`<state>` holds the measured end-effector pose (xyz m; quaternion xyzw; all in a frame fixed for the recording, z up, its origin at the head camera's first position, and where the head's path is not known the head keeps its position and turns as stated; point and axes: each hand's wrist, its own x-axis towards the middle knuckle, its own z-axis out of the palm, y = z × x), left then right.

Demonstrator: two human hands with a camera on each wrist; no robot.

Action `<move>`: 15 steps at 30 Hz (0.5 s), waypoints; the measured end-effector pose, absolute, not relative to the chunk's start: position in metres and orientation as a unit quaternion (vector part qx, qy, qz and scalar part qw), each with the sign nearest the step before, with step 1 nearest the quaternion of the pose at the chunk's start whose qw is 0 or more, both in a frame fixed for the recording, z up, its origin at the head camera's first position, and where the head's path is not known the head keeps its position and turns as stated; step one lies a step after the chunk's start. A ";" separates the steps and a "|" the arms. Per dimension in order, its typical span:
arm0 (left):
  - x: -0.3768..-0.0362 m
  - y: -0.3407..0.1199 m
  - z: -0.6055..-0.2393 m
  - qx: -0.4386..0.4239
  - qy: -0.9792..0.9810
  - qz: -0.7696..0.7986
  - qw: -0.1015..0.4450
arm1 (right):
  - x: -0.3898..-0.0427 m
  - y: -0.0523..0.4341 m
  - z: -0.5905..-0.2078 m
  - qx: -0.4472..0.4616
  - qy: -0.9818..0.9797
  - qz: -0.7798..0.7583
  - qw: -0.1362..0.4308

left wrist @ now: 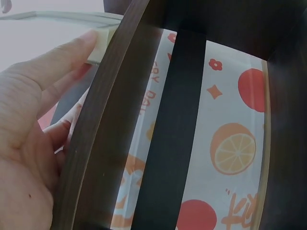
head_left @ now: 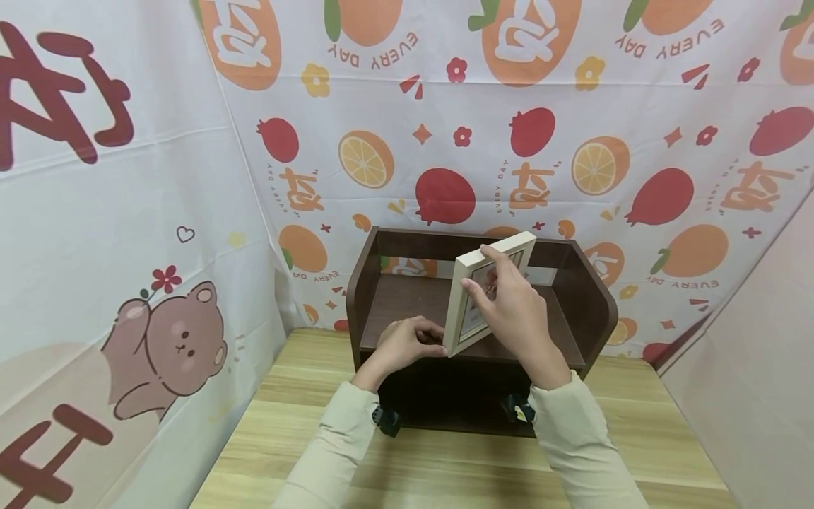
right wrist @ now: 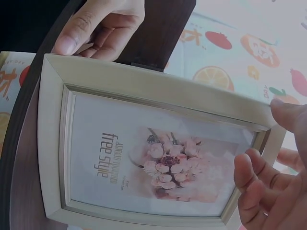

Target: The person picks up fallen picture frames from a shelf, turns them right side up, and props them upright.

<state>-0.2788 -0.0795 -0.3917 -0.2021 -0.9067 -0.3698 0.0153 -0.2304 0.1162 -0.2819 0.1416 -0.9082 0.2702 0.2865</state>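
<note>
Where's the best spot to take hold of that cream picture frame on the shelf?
Probably by the picture frame's wide flat border, pinched front to back, coming from the open front of the shelf. It stands tilted on one edge, and the right hand and left hand already hold opposite ends.

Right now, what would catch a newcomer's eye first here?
A cream picture frame with a flower print, tilted, held by both hands above the dark shelf on the wooden table. The right hand grips its front; the left hand steadies its lower corner. Fruit-print cloth hangs behind.
</note>
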 end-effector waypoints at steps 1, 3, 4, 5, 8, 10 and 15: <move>-0.278 -0.079 -0.391 -0.204 -0.905 -0.372 0.015 | -0.230 0.116 -0.282 0.143 -0.908 0.270 0.287; -0.277 -0.078 -0.390 -0.207 -0.901 -0.380 0.013 | -0.229 0.116 -0.282 0.146 -0.907 0.269 0.288; -0.276 -0.077 -0.390 -0.210 -0.898 -0.388 0.011 | -0.229 0.116 -0.282 0.148 -0.907 0.268 0.289; -0.275 -0.076 -0.390 -0.213 -0.893 -0.396 0.008 | -0.229 0.116 -0.282 0.148 -0.906 0.268 0.291; -0.274 -0.073 -0.389 -0.218 -0.880 -0.423 -0.006 | -0.227 0.118 -0.283 0.150 -0.904 0.269 0.297; -0.273 -0.070 -0.389 -0.219 -0.873 -0.436 -0.015 | -0.226 0.119 -0.283 0.152 -0.903 0.269 0.300; -0.269 -0.064 -0.389 -0.209 -0.871 -0.444 -0.019 | -0.224 0.121 -0.282 0.153 -0.901 0.271 0.302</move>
